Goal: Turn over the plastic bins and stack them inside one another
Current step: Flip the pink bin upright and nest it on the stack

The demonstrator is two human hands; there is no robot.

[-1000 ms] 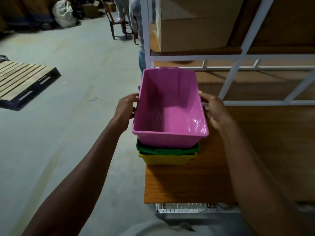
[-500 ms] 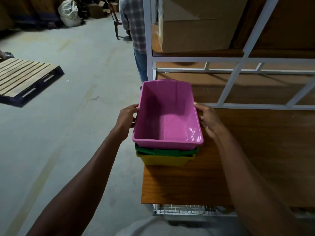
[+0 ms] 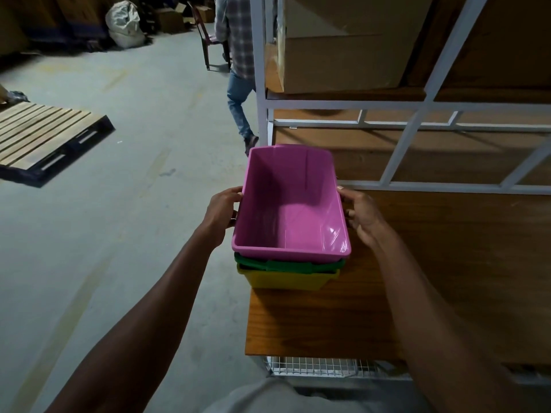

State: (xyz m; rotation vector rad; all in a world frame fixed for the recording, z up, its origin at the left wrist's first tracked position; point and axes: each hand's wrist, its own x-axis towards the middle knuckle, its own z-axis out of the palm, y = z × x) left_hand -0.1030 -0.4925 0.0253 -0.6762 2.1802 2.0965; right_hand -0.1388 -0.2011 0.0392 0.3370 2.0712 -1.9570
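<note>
A pink plastic bin sits upright, open side up, nested on top of a green bin, which rests inside a yellow bin. The stack stands at the left front corner of a wooden shelf board. My left hand grips the pink bin's left rim. My right hand holds its right rim, fingers curled over the edge. Only the rims of the green and yellow bins show below the pink one.
A white metal rack frame rises behind the stack, with a large cardboard box on the upper shelf. A person walks on the concrete floor just past the rack. A wooden pallet lies at left. Wire mesh hangs under the board.
The pink bin has come down from a raised tilt and settled lower into the green bin. Both hands stayed on its rims. The person behind has walked nearer.
</note>
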